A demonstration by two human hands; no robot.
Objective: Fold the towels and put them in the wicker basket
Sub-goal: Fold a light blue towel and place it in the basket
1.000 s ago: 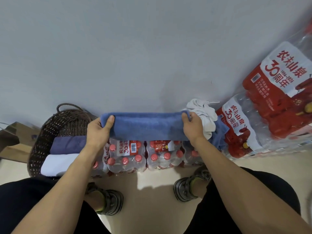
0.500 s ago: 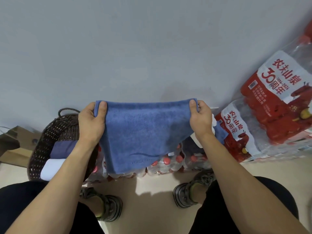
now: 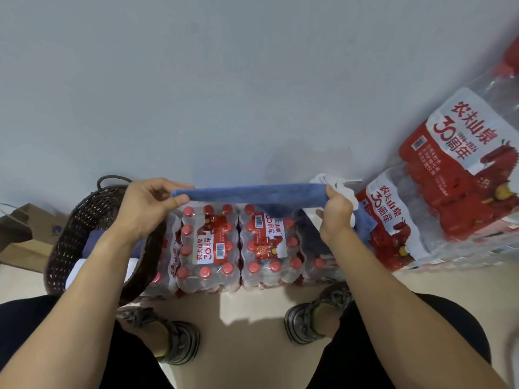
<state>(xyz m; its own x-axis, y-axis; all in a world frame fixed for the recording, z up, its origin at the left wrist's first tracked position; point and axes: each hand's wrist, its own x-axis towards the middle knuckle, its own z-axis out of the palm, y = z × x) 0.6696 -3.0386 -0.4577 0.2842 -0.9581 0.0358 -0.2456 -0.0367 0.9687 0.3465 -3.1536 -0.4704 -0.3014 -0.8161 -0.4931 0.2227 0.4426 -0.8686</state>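
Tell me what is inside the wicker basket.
Inside the wicker basket lie a dark blue towel and a white towel; the left forearm covers their middles and anything beneath.

The blue towel (image 3: 252, 192) is stretched flat and level, seen nearly edge-on as a narrow band above the shrink-wrapped bottle packs. A crumpled white towel (image 3: 341, 190) and more blue cloth (image 3: 363, 220) lie piled at its right end. The dark brown wicker basket (image 3: 81, 223) stands on the floor at the left, with a folded dark blue towel (image 3: 91, 242) and a white one (image 3: 75, 272) inside.
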